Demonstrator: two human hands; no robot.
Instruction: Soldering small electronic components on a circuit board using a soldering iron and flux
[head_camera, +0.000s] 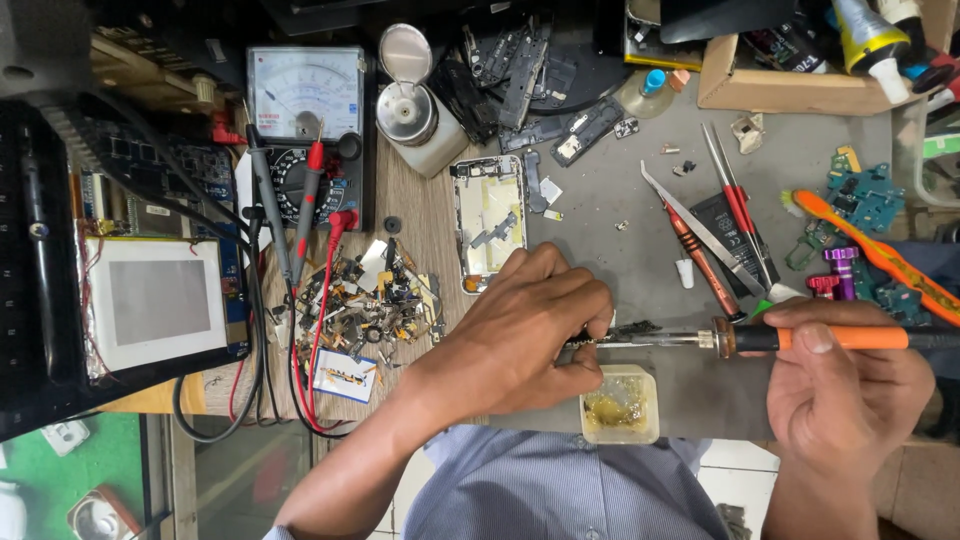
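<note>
My right hand (850, 385) grips a soldering iron (760, 338) by its orange handle, held level with the tip pointing left. My left hand (525, 335) is closed around something small at the iron's tip; the part itself is hidden by my fingers. Just below the tip sits a small square tub of yellowish flux (620, 405). An opened phone frame (488, 222) lies just above my left hand on the grey mat (620, 190).
A pile of small metal parts (375, 305) lies left of my hand. An analog multimeter (305, 120) with red and black probes, a metal-topped dispenser bottle (412, 110), tweezers (700, 230), screwdrivers (735, 195), an orange brush (880, 255) and a cardboard box (800, 85) surround the mat.
</note>
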